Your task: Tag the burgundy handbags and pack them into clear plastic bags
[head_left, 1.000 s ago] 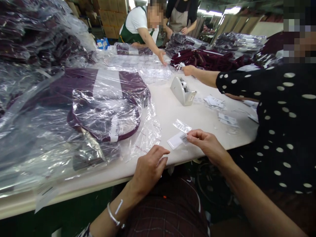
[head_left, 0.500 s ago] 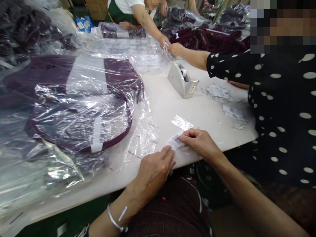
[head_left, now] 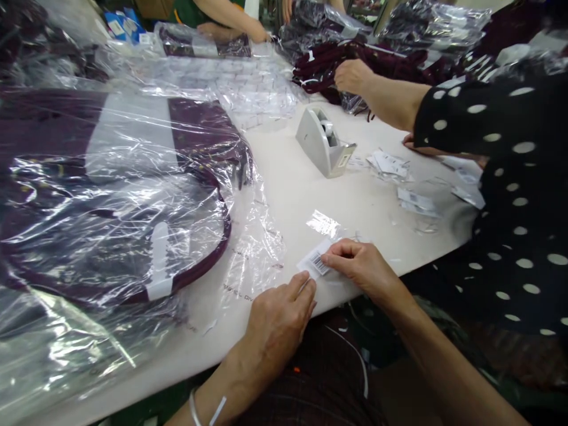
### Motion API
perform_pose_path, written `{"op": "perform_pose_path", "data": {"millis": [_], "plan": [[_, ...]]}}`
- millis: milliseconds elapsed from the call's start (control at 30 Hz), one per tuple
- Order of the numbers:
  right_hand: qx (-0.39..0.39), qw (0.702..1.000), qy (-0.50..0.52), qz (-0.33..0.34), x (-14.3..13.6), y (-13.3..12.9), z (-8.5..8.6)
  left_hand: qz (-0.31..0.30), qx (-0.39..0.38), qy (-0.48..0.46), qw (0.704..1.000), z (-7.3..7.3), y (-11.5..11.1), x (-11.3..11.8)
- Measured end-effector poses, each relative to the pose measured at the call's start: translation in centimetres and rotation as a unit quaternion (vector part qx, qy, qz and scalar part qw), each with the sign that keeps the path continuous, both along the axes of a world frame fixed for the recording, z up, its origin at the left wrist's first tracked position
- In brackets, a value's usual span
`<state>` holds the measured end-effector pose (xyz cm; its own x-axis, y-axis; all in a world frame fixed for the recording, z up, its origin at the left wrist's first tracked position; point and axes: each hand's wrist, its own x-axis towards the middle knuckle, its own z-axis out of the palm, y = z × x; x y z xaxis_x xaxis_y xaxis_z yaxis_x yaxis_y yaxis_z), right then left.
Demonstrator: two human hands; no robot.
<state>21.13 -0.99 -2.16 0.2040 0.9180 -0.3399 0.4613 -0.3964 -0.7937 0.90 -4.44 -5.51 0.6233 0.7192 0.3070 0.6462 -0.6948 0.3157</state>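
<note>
Head view. Barcode tag (head_left: 314, 261), white: one, near edge of table (head_left: 368, 207). Right hand (head_left: 362, 270): thumb and finger pinching the tag's right side. Left hand (head_left: 280, 310): fingertips at its near corner; cannot tell whether gripping. Tape dispenser (head_left: 317, 142), grey: far side. Maroon item (head_left: 128, 195), plastic-wrapped: left.

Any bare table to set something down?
Bare tabletop: between tape dispenser, shiny strip and loose tags; between dispenser and plastic bag. Crowded: left, that bag; far side, wrapped bundles; near edge, left hand, right hand, barcoded tag.
</note>
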Motion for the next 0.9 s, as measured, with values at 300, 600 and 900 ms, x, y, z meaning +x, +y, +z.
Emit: {"op": "perform_pose_path", "data": {"millis": [300,600,900], "plan": [[-0.041,0.998,-0.036,-0.011,-0.3,0.61,0.12,0.003,0.01,-0.018,1.0,-0.34,0.14,0.02],[-0.044,0.998,-0.054,-0.007,-0.24,0.66,0.08,-0.001,0.009,-0.033,0.999,-0.3,0.3,0.0],[-0.035,0.996,-0.078,-0.002,-0.29,0.55,-0.09,-0.003,0.009,-0.039,0.999,-0.25,0.34,-0.08]]}}
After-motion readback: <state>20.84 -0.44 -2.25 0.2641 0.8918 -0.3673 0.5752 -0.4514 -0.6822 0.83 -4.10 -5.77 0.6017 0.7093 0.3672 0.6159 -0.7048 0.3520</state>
